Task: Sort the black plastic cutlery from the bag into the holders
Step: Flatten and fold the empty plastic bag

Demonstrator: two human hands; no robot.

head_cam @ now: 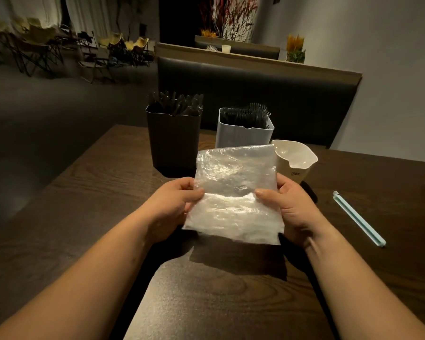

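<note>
Left hand (179, 200) and right hand (287, 202) pinch opposite sides of the clear plastic bag (233, 192), its long axis pointing ahead toward the black holder (174, 141) and white holder (243, 136).

Restaurant or café dining room, dimly lit: padded booth seat (255, 94) behind wooden tabletop (108, 192), cutlery holders (174, 141), folding chairs (47, 45) across floor, decorative branches (231, 18).

Only one scrap of print, on the cream holder (304, 171).
A short dark word in capitals stands on its near wall, at two o'clock from the clear bag (233, 192). It seems to begin with C, but it is too small and blurred to read.
</note>
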